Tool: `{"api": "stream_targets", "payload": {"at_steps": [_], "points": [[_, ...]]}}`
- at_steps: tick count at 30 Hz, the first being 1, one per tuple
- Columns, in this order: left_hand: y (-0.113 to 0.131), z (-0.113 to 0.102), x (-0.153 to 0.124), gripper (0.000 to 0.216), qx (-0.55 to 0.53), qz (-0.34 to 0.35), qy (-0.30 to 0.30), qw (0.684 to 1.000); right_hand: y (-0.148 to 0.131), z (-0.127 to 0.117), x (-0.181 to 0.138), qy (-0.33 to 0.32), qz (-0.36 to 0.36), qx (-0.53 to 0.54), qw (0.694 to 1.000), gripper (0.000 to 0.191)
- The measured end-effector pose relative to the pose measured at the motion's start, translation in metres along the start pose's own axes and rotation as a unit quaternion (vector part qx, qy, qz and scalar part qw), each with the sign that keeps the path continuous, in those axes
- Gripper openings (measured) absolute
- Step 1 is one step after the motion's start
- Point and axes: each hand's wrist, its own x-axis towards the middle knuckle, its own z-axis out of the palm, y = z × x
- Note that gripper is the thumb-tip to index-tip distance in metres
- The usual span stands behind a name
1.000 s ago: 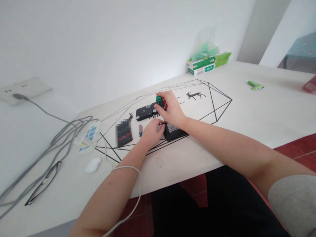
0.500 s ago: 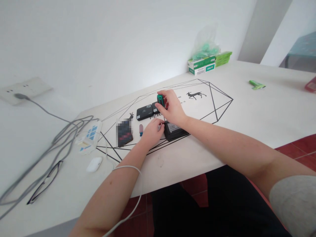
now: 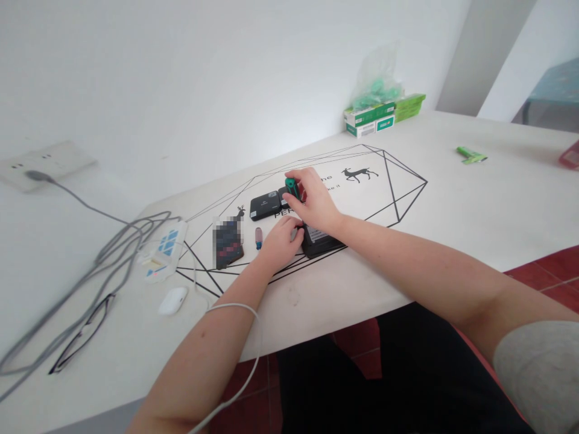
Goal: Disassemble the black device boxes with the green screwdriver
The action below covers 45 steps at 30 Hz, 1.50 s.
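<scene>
My right hand (image 3: 314, 199) is closed around the green-and-black handle of a screwdriver (image 3: 292, 187), held nearly upright. Its shaft and tip are largely hidden by my hands. Below lies a flat black device (image 3: 319, 246) with a pale label on its upper face. My left hand (image 3: 284, 240) has its thumb and fingers closed at the left edge of this device, steadying it on the table. Left of that hand lies a small screwdriver (image 3: 258, 238) with a clear reddish and blue handle. Behind the hands sit a black box-like device (image 3: 265, 206) and a second, partly hidden one.
A blurred-out phone-like slab (image 3: 228, 244) lies left of the small screwdriver. Further left are a white earphone case (image 3: 173, 301), a power strip (image 3: 166, 250), coiled grey cables (image 3: 122, 247) and glasses (image 3: 84, 334). Green boxes (image 3: 370, 114) stand by the wall. A white cable crosses my left forearm.
The screwdriver's handle has tilted and shifted slightly left with my right hand. My left hand has moved very slightly to the right at the device's edge.
</scene>
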Motion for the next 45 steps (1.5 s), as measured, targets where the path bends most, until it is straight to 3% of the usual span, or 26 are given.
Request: {"api": "stream_targets", "payload": {"at_steps": [35,40,45], "points": [[0.0016,-0.0003,-0.0001,0.016,0.001,-0.012,-0.002,1.000,0.0014,-0.0014,0.0036,0.021,-0.035,0.001,0.999,0.036],[0.0028,-0.0006,0.0004,0.017,0.001,-0.003,-0.001,1.000,0.0014,-0.0006,0.0016,0.000,-0.017,-0.005,1.000,0.037],[0.0056,-0.0016,-0.0004,0.034,-0.032,0.019,-0.027,0.999,-0.0011,-0.0005,0.0003,-0.001,-0.030,-0.004,1.000,0.035]]}}
